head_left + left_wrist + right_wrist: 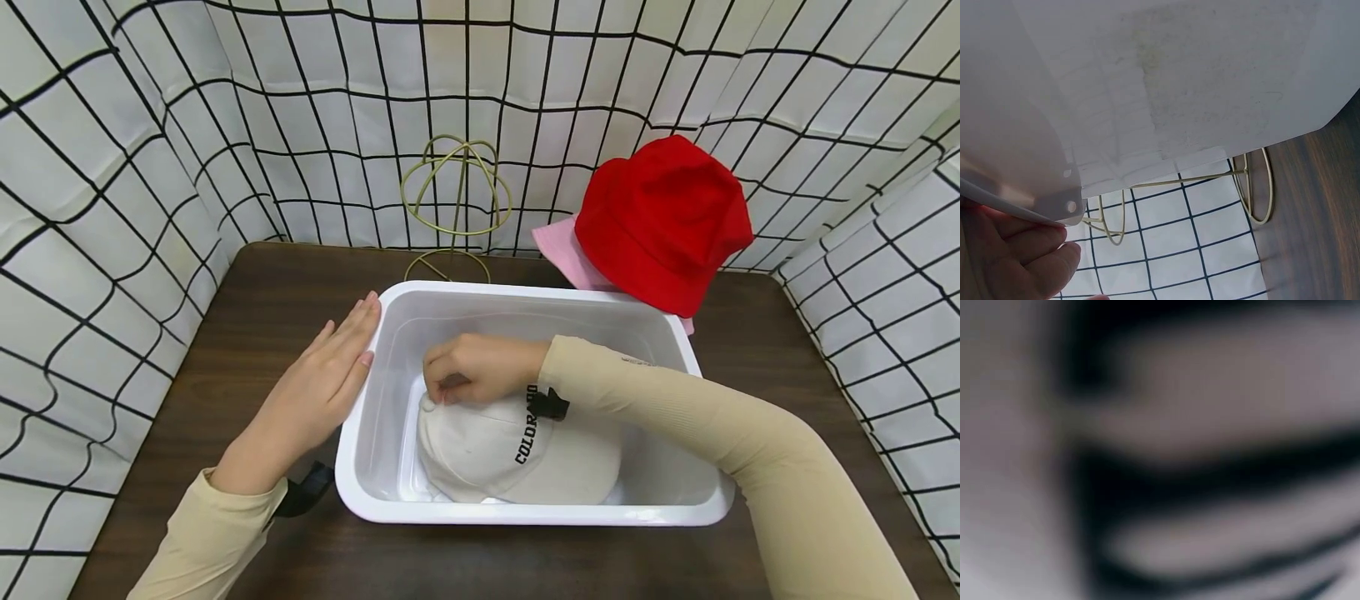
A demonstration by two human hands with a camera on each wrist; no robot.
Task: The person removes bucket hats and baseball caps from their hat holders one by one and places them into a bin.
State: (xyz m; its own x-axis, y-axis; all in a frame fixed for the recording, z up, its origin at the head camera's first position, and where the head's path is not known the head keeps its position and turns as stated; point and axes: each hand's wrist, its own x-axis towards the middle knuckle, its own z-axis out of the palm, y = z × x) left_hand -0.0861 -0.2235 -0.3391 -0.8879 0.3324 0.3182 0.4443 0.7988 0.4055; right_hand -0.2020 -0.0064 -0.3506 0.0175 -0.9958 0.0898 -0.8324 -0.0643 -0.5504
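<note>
A cream baseball cap (480,454) with dark lettering lies inside a white plastic tub (525,515). My right hand (480,367) reaches into the tub and pinches the top of the cap's crown with curled fingers. Blurred dark strokes of the lettering (1210,481) fill the right wrist view at very close range. Along the tub's left rim rests my left hand (322,379), its fingers straight and pointing away from me. The left wrist view has its fingers (1047,256) against the underside of the rim, below the tub's outer wall (1210,81).
Behind the tub stands a gold wire hat stand (457,187). A red bucket hat (663,221) sits over a pink hat (566,250) at the back right, overlapping the tub's corner. Black wire grid panels (337,117) with white backing surround the dark wooden table (247,308).
</note>
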